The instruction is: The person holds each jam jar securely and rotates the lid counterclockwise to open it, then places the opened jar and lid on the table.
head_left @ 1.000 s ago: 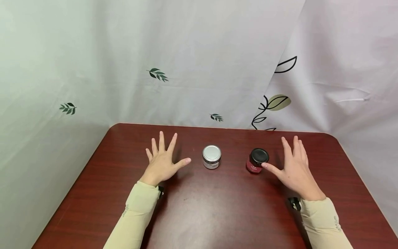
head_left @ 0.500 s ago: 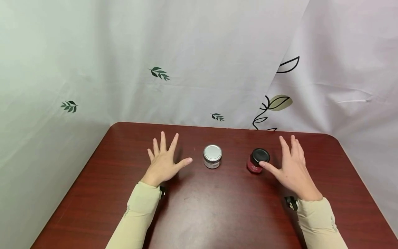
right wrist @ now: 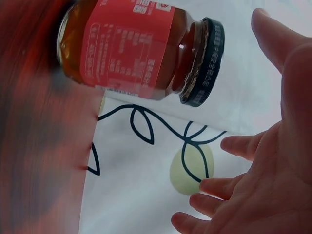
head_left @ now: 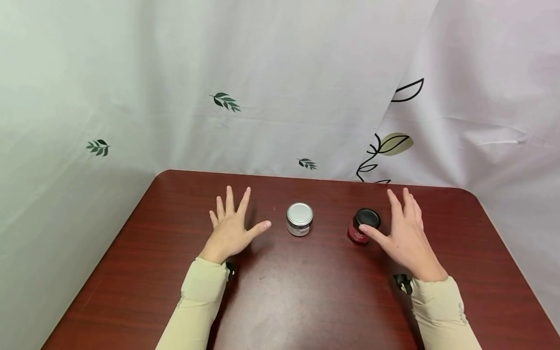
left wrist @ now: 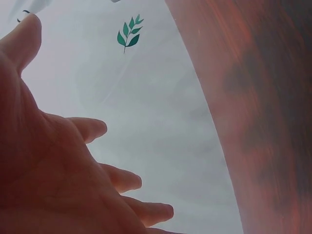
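In the head view a small jar with a silver lid (head_left: 299, 218) stands upright between the hands. To its right is a jar with a black lid and a red label (head_left: 358, 234). My left hand (head_left: 229, 234), fingers spread, hovers left of the silver-lidded jar and holds nothing. My right hand (head_left: 409, 240) is spread beside the red-labelled jar; its thumb overlaps the lid in the head view. The right wrist view shows a gap between this jar (right wrist: 129, 48) and the hand (right wrist: 263, 161). Only the empty left hand (left wrist: 63, 165) appears in the left wrist view.
Both jars stand on a dark red wooden table (head_left: 280, 296) with rounded back corners. Behind it and at its sides hangs a pale curtain (head_left: 280, 87) printed with leaves.
My right hand has moved left, so its thumb now overlaps more of the black lid. The left hand stays about where it was, and the head view has shifted slightly.
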The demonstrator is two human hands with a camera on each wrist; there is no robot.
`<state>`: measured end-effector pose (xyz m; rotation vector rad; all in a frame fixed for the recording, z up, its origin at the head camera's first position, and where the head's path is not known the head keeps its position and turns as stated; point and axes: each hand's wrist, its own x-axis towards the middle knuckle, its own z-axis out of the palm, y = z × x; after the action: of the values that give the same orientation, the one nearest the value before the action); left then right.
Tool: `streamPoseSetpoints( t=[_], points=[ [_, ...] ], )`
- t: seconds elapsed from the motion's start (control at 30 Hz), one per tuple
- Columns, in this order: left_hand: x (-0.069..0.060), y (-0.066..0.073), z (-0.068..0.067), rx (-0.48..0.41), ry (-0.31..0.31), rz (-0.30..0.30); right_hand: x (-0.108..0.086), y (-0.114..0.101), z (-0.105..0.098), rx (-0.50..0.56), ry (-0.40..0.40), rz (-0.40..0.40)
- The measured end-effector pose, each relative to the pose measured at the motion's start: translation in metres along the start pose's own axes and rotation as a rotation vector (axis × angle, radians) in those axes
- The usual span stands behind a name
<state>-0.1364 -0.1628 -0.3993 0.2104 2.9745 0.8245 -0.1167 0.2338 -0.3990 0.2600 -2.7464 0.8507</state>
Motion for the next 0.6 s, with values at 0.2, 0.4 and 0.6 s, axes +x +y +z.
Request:
streamPoseSetpoints(
  t=[0.2, 0.4, 0.6],
  points=[
    [0.001, 0.001, 0.002, 0.001, -0.006, 0.009, 0.0, -0.004, 0.001, 0.006, 0.003, 0.004],
    [0.001, 0.002, 0.004, -0.009, -0.007, 0.012, 0.003, -0.012, 0.005, 0.011, -0.001, -0.019],
    [0.002, 0.004, 0.007, -0.005, -0.019, 0.016, 0.005, -0.02, 0.009, 0.017, -0.01, -0.031]
  ],
)
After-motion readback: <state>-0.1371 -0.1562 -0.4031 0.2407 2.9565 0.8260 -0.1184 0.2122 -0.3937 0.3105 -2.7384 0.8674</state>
